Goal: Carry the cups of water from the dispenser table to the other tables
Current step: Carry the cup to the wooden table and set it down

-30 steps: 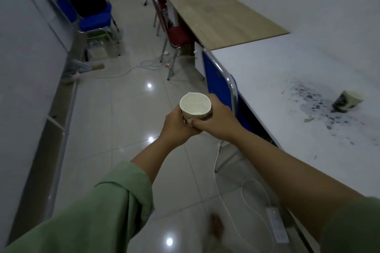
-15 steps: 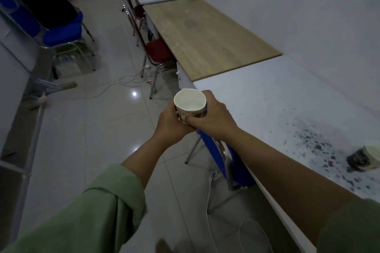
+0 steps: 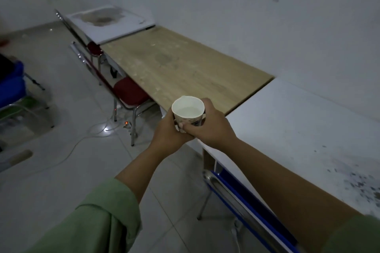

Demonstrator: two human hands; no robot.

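A white paper cup [image 3: 188, 109] with water in it is held upright in front of me, over the near corner where the white table [image 3: 292, 129] meets the wooden table [image 3: 185, 68]. My left hand [image 3: 167, 133] cups it from the left and below. My right hand [image 3: 209, 127] wraps it from the right. Both hands grip the same cup. A second white table [image 3: 107, 24] stands beyond the wooden one, against the wall.
A red chair [image 3: 127, 92] is tucked at the wooden table, another red chair [image 3: 93, 47] behind it. A blue chair [image 3: 246, 205] sits at the near white table. Cables and a power strip [image 3: 126, 123] lie on the tiled floor. Blue chairs [image 3: 10, 86] stand at left.
I have walked forward along the tables and my view has swung right. The other cup on the white table has left the view. Both hands keep hold of the cup.
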